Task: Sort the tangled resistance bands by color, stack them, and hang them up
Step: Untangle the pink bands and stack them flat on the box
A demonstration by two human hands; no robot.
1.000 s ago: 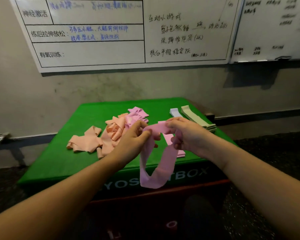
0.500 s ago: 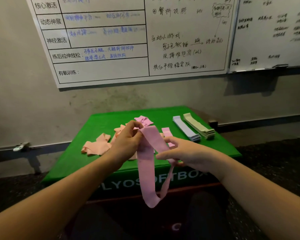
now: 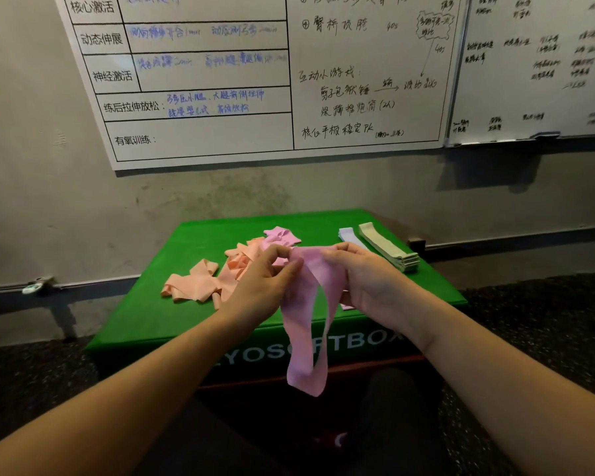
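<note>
Two hands, left hand [image 3: 265, 286] and right hand [image 3: 364, 280], pinch the pink band [image 3: 306, 324] at centre frame; since a second ago its loop hangs straighter, nearly untangled; peach tangle [image 3: 207, 280] awaits centre-left.

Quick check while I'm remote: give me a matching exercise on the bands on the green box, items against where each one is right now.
Items:
1. pink band
2. peach bands
3. olive stack
4. lilac stack

Places:
A. flat on the box, far right
B. loose tangle on the box's left side
C. held between left hand and right hand, loop hanging below the box top
D. flat, just left of the olive stack

Pairs: 1-C, 2-B, 3-A, 4-D
</note>
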